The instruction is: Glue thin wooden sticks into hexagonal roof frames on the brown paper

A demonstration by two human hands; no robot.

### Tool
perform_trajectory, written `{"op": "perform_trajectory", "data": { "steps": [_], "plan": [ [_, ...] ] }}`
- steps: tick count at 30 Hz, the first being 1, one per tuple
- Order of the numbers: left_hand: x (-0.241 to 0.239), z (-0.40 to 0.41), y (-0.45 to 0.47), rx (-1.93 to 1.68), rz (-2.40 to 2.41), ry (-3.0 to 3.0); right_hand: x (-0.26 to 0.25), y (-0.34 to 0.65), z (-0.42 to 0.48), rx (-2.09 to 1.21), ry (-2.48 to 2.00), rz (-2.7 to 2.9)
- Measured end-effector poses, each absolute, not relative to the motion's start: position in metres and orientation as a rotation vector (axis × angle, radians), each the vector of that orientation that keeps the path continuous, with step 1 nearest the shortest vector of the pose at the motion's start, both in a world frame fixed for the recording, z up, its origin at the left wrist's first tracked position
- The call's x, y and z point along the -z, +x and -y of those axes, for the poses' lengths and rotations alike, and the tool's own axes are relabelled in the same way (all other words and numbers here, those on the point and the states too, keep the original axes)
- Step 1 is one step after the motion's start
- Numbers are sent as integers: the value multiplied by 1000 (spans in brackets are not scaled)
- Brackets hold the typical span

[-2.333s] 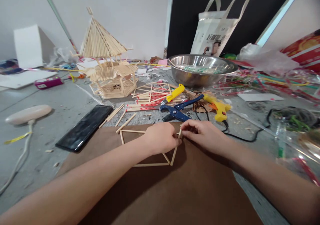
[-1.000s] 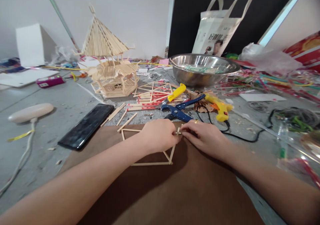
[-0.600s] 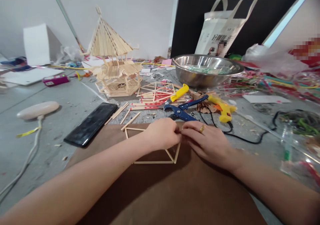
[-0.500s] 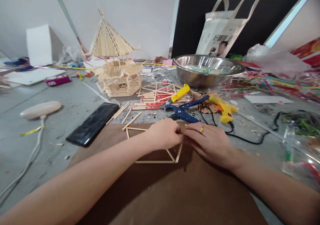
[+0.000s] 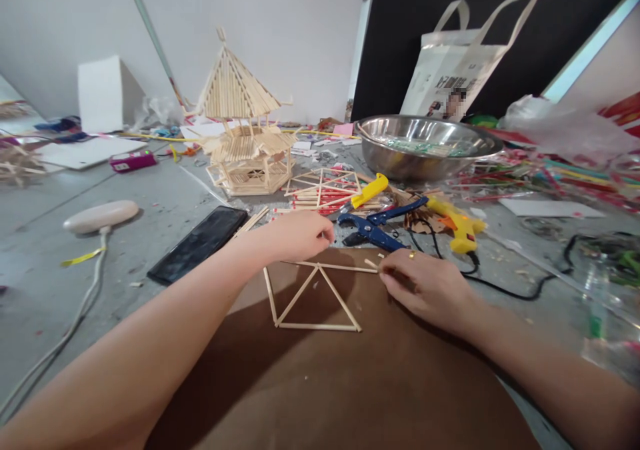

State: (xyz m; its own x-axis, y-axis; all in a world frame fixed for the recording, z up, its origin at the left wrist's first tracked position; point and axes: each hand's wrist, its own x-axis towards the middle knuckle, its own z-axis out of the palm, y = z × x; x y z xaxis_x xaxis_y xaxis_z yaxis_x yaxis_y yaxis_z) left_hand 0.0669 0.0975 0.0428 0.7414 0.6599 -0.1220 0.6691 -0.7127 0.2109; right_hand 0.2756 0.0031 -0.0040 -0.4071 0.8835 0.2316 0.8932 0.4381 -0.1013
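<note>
A flat frame of thin wooden sticks [image 5: 319,327] lies on the brown mat, with two slanting sticks meeting at its top edge. My left hand [image 5: 300,235] hovers above the frame's far left corner, fingers curled; whatever may be inside them is hidden. At the top edge's right end, my right hand [image 5: 425,287] pinches a short wooden stick [image 5: 371,263], whose tip pokes out from the fingertips. Beyond my hands lie a blue-handled cutter [image 5: 373,229], a yellow-handled knife [image 5: 369,190] and a yellow glue gun [image 5: 463,230]. Red-marked sticks [image 5: 313,201] are heaped behind.
A stick-built pavilion [image 5: 245,150] stands at the back, left of a steel basin [image 5: 425,160] and a white tote bag [image 5: 450,70]. On the left are a black phone [image 5: 197,245] and a white corded device [image 5: 101,217]. A black cord [image 5: 520,297] crosses the right side.
My left hand has come off the frame's right corner and moved left and upward. My right hand has shifted slightly right. The frame's right-side stick no longer lies in its place.
</note>
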Motion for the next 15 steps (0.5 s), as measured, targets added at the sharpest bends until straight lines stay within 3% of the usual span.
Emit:
{"op": "perform_trajectory", "data": {
  "steps": [15],
  "plan": [
    [-46,-144,6,572,-1681,2555,10,275,-4,-240,-1631,2098]
  ]
}}
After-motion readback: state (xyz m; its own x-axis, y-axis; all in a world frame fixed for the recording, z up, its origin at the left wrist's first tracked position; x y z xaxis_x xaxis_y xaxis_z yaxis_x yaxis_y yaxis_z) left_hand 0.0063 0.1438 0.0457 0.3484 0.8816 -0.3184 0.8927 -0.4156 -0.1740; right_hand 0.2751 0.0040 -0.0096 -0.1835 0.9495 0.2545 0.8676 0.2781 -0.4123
